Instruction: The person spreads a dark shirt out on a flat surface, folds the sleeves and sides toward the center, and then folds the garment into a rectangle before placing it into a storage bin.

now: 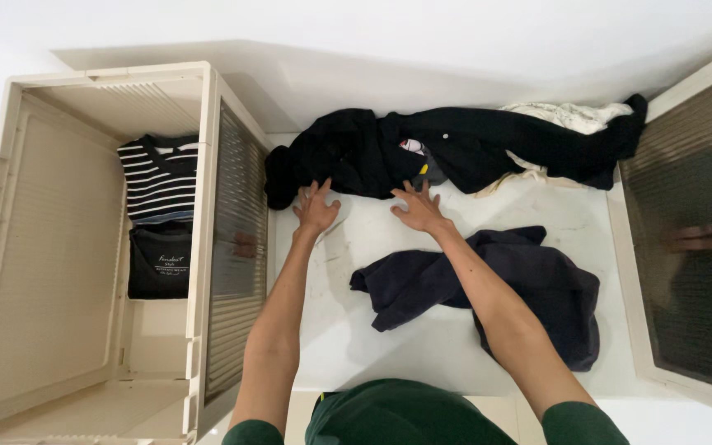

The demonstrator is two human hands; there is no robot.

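Note:
A long black garment (455, 148) lies crumpled across the far side of the white floor (372, 330). My left hand (315, 206) rests flat with fingers spread at its near edge, on the left end. My right hand (419, 206) is also flat and spread, touching the garment's lower edge near its middle. Neither hand grips anything. A dark navy garment (529, 288) lies bunched on the floor under my right forearm.
A beige storage crate (10, 247) stands at the left, holding a folded striped shirt (158, 177) and a folded black shirt (160, 264). A second crate with a ribbed translucent wall (686, 231) stands at the right. A cream cloth (570, 115) lies behind the black garment.

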